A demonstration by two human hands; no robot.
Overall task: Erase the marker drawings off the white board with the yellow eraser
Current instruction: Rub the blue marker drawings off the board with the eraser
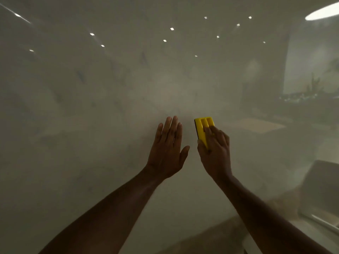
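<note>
**Board nearly wiped, faint marks remain**

Head view: the right hand (215, 151) grips the yellow eraser (204, 130) just right of frame centre, pressing it against the white board (91, 143). The left hand (167, 147), released and flat with fingers spread, rests on the board just beside it. No bold drawings show; only faint bluish smudges (80, 76) linger in the upper left. Judging from this, most erasing looks done, with residue left.

Bare white board (110, 107) all around
</note>
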